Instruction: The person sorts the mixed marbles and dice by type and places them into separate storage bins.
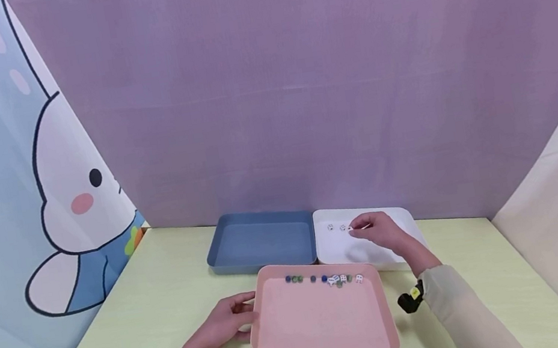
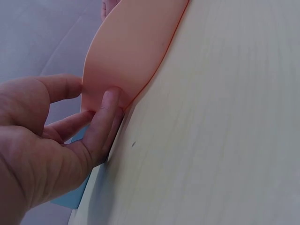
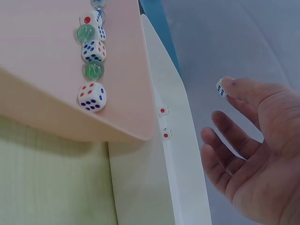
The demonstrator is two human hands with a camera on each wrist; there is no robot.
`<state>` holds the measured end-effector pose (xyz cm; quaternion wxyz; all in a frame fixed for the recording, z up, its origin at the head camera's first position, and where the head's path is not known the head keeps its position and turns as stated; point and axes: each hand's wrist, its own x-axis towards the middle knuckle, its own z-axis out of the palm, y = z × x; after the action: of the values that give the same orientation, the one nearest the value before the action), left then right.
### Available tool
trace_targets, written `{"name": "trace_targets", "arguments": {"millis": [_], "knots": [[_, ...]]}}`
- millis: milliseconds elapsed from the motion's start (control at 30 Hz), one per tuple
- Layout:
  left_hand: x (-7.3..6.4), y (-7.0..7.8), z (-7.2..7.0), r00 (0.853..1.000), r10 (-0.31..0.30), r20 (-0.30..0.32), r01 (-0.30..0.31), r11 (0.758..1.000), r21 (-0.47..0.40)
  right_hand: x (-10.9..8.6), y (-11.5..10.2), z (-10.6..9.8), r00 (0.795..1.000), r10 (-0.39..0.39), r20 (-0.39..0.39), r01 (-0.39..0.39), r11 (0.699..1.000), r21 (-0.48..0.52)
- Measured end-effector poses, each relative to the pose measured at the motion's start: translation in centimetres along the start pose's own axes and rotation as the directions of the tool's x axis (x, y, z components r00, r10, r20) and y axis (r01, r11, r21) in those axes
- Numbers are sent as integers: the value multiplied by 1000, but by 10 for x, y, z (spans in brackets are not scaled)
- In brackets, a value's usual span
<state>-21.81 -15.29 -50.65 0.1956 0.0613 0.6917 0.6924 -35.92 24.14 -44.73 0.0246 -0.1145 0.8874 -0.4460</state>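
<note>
Your right hand pinches a die at its fingertips over the white tray, right of centre in the head view; two dice lie just left. Your left hand, well apart at lower left, grips the pink tray.

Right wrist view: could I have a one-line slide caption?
Right hand pinching a die; two dice in the white tray, more dice and marbles in the pink tray.
</note>
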Motion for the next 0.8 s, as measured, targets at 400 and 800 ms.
{"name": "trace_targets", "arguments": {"millis": [400,800], "knots": [[2,6,2,1000,-4,-20,5,1000,14,10,7,-9,999,25,-25,-24,999,30],[-1,1,0,1000,-15,-22,15,1000,18,22,15,-14,996,85,2,-85,994,63]]}}
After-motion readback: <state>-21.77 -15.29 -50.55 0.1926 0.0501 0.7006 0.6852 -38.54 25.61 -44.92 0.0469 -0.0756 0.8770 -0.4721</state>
